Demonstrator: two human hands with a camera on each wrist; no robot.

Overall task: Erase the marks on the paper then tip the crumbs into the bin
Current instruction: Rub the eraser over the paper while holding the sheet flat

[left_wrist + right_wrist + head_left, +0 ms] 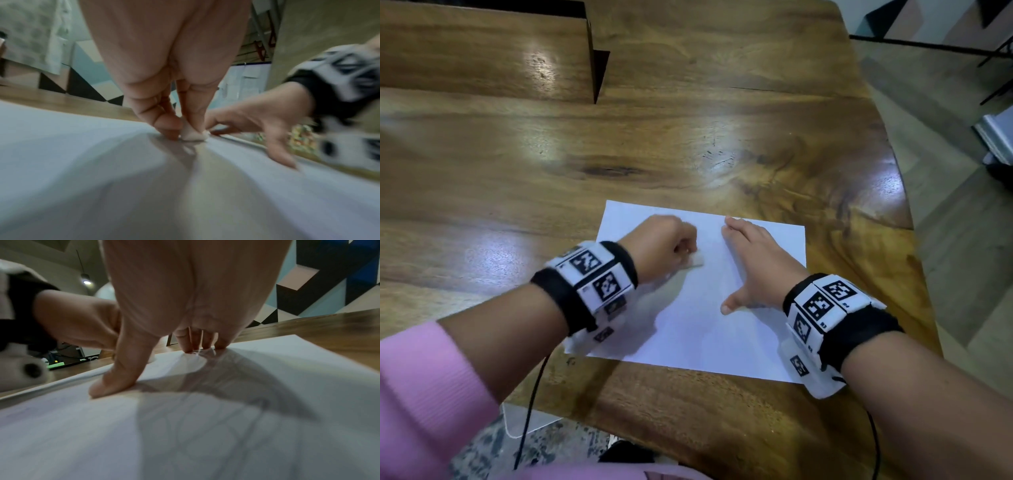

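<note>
A white sheet of paper [709,329] lies on the wooden table [619,164] near its front edge. My left hand [667,243] pinches a small white eraser [697,261] between thumb and fingers and presses it onto the sheet's left half; the eraser [192,134] touches the paper [82,162] in the left wrist view. My right hand [753,263] lies flat on the sheet's right half, fingers straight and thumb spread. In the right wrist view its fingertips [195,347] press the paper [267,402]. No marks on the sheet show clearly. No bin is in view.
A wooden divider [592,51] stands on the table at the back left. The table's right edge [914,240] drops to a tiled floor. A clear plastic thing [524,421] sits below the table's front edge. Cables hang from both wristbands.
</note>
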